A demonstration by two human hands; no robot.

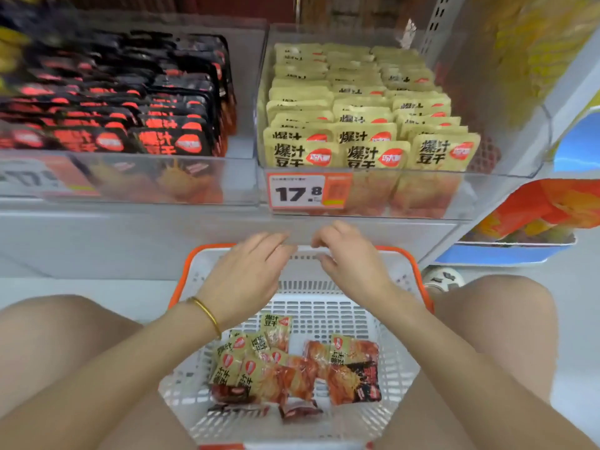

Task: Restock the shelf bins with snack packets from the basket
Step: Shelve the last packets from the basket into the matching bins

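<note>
Both my hands are empty. The left hand (246, 274) has its fingers nearly straight, the right hand (350, 261) is loosely curled, and they hover close together over the far rim of the white slotted plastic basket with an orange handle (324, 308). A small heap of yellow and black-red snack packets (259, 368) lies toward its near edge. The clear plastic shelf bin of yellow packets (480, 190) and the clear bin of black packets (240, 180) look nearly full. I judge restocking well along, with that heap left.

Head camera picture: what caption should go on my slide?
Empty left hand and right hand hover over a white basket of snack packets, below full shelf bins.
</note>
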